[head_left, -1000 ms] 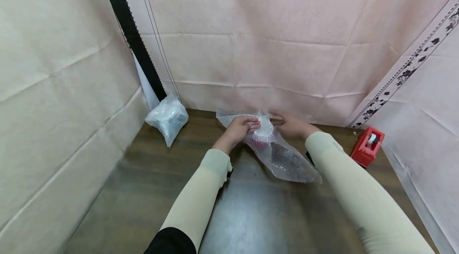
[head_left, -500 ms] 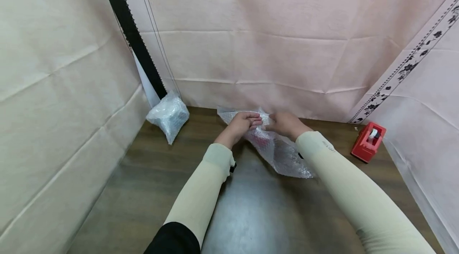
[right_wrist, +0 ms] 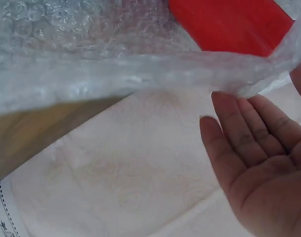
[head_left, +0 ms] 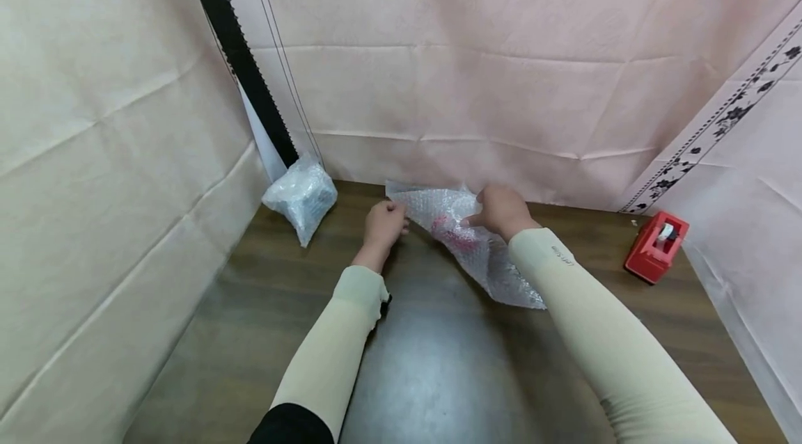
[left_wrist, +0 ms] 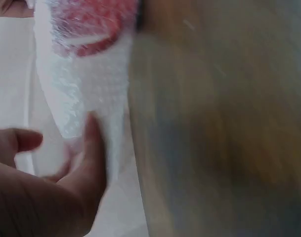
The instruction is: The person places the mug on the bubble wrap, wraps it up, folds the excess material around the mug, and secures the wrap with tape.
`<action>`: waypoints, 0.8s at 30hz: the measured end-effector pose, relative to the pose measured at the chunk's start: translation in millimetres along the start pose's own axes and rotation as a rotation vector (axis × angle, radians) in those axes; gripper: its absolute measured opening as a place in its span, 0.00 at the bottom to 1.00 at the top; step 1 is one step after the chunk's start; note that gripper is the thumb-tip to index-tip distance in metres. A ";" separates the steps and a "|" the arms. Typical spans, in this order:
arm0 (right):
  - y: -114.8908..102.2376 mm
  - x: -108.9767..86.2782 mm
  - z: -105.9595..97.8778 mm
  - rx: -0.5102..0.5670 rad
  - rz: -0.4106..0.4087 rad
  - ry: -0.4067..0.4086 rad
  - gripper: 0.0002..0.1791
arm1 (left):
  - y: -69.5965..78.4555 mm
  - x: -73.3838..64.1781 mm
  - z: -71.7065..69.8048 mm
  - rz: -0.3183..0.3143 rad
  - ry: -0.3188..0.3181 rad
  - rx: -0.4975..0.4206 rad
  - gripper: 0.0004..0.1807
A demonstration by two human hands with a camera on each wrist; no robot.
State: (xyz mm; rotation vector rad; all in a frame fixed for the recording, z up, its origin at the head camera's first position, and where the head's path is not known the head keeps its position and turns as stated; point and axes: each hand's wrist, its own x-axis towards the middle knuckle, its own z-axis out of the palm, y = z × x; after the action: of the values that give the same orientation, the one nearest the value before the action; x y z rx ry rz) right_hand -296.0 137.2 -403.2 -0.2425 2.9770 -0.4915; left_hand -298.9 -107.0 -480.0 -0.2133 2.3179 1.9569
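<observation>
Bubble wrap (head_left: 456, 236): was judged light, soft, best pinched at edges
Left hand (head_left: 383, 227): grip couldn't be told
Right hand (head_left: 503, 211): fingers were extended

Bubble wrap (head_left: 425, 204): clear to whitish, dotted bubble texture. Red object (right_wrist: 234, 24) within: plain saturated red, pinkish through the film. Wrapped bundle (head_left: 303, 199): translucent white, contents greyish-blue. Tape dispenser (head_left: 651, 252): red; roll whitish. Table (head_left: 207, 339): brown, streaked wood grain, grey sheen at centre. Back cloth (head_left: 501, 99): pale pink. Border (head_left: 729, 115): white, black floral motifs, dotted line. Strip (head_left: 241, 61): black. Sleeves (head_left: 328, 353): pale cream-green.
</observation>
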 end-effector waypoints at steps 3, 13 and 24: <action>0.6 -0.9 -3.9 -0.019 -0.039 -0.005 0.32 | -6.3 -4.7 -6.7 -0.113 -0.128 0.039 0.35; 2.4 -0.1 -13.8 -0.061 -0.140 -0.050 0.36 | -14.9 0.2 -5.9 -0.225 -0.224 -0.334 0.53; 9.1 -5.8 -2.7 -0.027 -0.189 -0.072 0.37 | -24.3 -11.9 0.6 -0.038 -0.029 -0.305 0.24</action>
State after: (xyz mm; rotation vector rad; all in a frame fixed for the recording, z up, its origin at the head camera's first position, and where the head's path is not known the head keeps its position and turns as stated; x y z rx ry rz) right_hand -291.9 147.6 -403.1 -0.5367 2.9066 -0.4516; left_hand -283.0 -109.9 -501.7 -0.2481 1.9732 2.2691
